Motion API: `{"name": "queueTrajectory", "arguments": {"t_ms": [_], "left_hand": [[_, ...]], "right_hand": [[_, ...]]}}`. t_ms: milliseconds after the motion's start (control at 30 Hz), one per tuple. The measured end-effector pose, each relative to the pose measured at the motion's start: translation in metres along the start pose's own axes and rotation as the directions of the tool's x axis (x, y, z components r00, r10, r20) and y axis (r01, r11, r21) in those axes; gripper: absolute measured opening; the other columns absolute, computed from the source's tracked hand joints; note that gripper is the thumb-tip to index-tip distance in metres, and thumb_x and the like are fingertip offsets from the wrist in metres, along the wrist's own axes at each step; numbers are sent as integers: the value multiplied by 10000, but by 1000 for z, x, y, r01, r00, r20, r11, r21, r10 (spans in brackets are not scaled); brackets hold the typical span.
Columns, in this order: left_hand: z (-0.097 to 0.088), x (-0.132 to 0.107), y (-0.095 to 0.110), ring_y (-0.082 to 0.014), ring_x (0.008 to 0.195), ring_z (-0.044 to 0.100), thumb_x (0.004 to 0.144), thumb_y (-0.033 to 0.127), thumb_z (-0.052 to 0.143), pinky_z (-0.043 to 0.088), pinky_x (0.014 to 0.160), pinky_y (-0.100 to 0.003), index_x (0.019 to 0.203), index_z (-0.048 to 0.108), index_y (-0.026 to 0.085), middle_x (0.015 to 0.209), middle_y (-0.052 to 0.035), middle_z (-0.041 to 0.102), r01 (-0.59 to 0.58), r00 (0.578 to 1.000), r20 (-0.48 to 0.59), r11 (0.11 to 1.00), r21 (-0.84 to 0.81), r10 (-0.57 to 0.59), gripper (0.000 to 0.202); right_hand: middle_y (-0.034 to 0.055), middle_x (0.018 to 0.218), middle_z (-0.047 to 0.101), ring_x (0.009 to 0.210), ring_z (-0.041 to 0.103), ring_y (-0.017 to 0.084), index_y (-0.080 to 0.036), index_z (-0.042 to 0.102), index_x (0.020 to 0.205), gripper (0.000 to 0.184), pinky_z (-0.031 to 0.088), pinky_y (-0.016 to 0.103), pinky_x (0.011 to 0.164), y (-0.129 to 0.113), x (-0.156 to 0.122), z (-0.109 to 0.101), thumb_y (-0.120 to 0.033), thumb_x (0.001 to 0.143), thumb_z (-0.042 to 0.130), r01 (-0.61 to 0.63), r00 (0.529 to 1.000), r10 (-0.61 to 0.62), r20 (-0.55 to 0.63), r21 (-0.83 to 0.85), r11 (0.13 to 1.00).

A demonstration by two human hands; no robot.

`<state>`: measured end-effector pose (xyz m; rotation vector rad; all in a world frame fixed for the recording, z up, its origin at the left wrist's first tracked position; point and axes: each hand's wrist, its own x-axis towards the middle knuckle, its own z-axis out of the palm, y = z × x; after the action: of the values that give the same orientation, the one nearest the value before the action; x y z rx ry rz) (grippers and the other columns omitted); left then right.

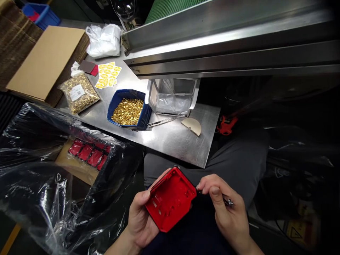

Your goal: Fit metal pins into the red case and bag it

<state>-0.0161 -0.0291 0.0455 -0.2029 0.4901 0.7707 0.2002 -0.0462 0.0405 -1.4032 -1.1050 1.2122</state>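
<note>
My left hand grips a red plastic housing over my lap, its open, ribbed inside facing up. My right hand is closed in a pinch on a thin metal tool, whose tip sits at the housing's right edge. On the steel table ahead stands a blue bin of small brass parts.
A clear bag of brass parts, a sheet of yellow stickers, tweezers and a clear container lie on the table. At left a plastic-lined box holds more red housings. Cardboard is stacked at far left.
</note>
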Motion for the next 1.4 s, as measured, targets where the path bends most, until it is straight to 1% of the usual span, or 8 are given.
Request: {"name": "queueTrajectory", "arguments": {"t_ms": [233,467,733,933,1000,1133,1233,1400], "left_hand": [[-1,-1,-1,-401,1415,432,889,403,555,230,1221,-619,1484,491,204,1493,-122,533,-23,999,26,999,-26,24,631],[2,3,0,-377,1377,494,929,384,489,260,1208,-624,1381,607,140,1457,-171,554,-41,995,88,998,-57,46,527],[2,2,0,-362,1344,534,930,377,504,321,1194,-590,1336,649,157,1398,-146,615,-59,995,76,997,-41,62,483],[0,3,-1,-376,1380,489,921,389,519,291,1201,-620,1325,657,156,1428,-146,587,-68,996,61,996,-50,71,486],[-1,3,-2,-375,1367,506,922,393,529,318,1190,-618,1291,683,163,1400,-139,614,-69,996,55,997,-45,72,461],[0,2,-4,-320,1249,624,920,323,573,449,1132,-497,1280,689,159,1322,-149,674,-81,996,-23,994,79,83,413],[7,2,-4,-276,1269,610,940,293,596,448,1135,-403,1352,630,169,1376,-145,640,-100,986,-106,960,261,131,432],[14,3,-2,-371,1486,322,737,527,849,334,1209,-506,1526,384,300,1634,-121,321,-201,972,15,802,562,233,944]], "right_hand": [[30,1091,697,1033,641,201,-247,656,904,220,479,317,895,-2,10,11,-261,1039,484,7,997,-8,74,17,1000],[-2,792,598,787,596,151,-226,573,796,287,456,275,758,0,5,4,-281,1051,455,-14,998,12,-61,-25,1000],[4,1174,729,1098,674,181,-272,694,989,214,513,271,928,-3,13,11,-306,1042,490,-35,994,35,100,1,999],[-33,749,710,733,689,127,-255,680,902,215,513,215,721,5,-2,-4,-340,1029,529,-100,984,70,-166,-177,979],[-28,777,721,739,694,128,-257,684,939,206,525,210,723,8,1,-5,-377,1024,540,-159,972,128,-195,-150,976],[20,1094,753,968,719,182,-291,685,1168,274,566,257,832,-1,22,1,-453,1025,516,-259,959,264,103,-55,964],[32,1179,732,1050,696,218,-315,647,1286,330,549,319,908,-12,38,5,-460,1023,512,-262,873,314,373,-182,948],[43,1156,732,938,695,215,-284,648,1276,373,542,316,834,-9,39,11,-497,1039,453,-352,874,381,301,-145,925]]}}
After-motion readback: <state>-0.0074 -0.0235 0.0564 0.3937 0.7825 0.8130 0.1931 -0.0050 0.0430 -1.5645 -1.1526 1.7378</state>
